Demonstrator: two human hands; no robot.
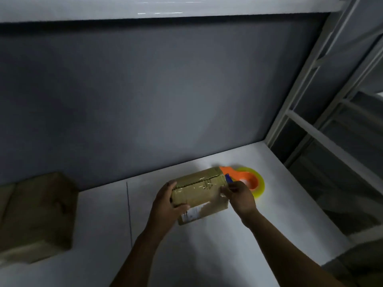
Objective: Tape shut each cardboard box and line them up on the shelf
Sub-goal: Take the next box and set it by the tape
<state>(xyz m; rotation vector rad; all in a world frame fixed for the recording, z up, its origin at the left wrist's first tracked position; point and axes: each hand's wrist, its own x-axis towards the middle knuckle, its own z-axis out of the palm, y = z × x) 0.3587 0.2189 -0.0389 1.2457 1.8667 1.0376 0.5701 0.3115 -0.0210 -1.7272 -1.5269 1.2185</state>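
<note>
A small cardboard box [199, 189] rests on the white shelf [228, 245], with clear tape along its top seam and a white label on its near side. My left hand [167, 204] grips the box's left end. My right hand [240, 195] presses on the box's right end, fingers on the tape. Just behind my right hand lies an orange tape dispenser [246, 180] with a yellow-green roll and a blue part, touching the box's right end. A larger cardboard box [39, 216] stands at the left of the shelf.
A dark grey back wall [165, 100] rises behind the shelf. A white metal rack frame [310, 96] stands on the right, with more shelving beyond it. Another shelf board [145, 7] runs overhead. A thin dark seam [129, 214] crosses the shelf left of the small box.
</note>
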